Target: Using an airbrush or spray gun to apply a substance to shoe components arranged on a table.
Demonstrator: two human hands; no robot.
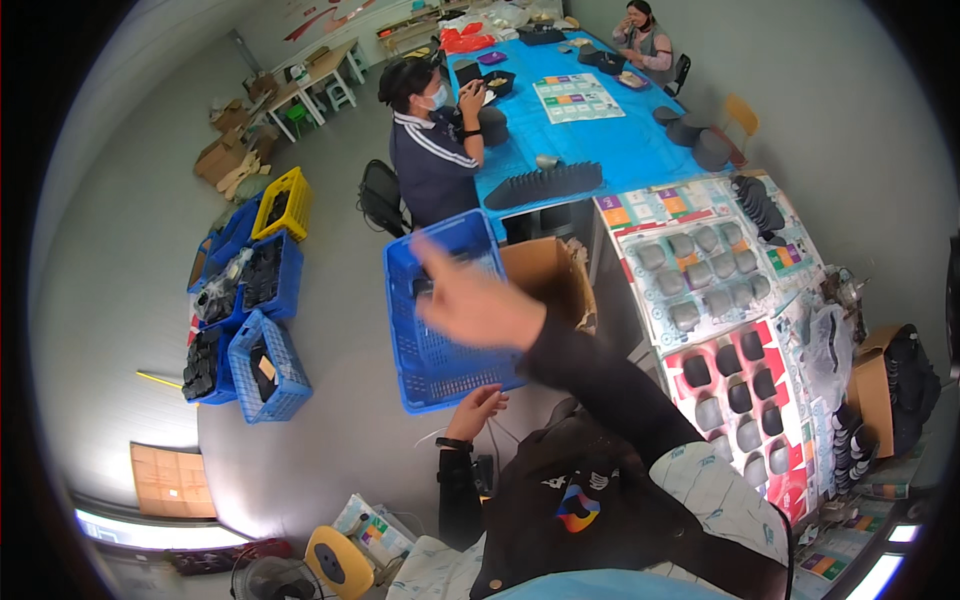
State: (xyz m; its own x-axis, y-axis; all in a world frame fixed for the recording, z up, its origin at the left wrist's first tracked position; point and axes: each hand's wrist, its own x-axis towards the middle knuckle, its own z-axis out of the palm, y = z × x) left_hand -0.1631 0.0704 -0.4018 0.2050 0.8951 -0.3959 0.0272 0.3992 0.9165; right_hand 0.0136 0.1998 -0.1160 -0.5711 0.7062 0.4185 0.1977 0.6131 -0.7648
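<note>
One blue plastic crate (438,382) lay, long axis pointing away, beneath the blurred right hand (478,302), whose grip I couldn't tell. The left hand (473,412), relaxed and empty, hung by the crate's near rim; a cardboard box (545,272) stood right of the crate.

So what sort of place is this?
Probably a small workshop: dark pieces laid out in rows, several blue crates, and a long blue table bearing more such pieces.
</note>
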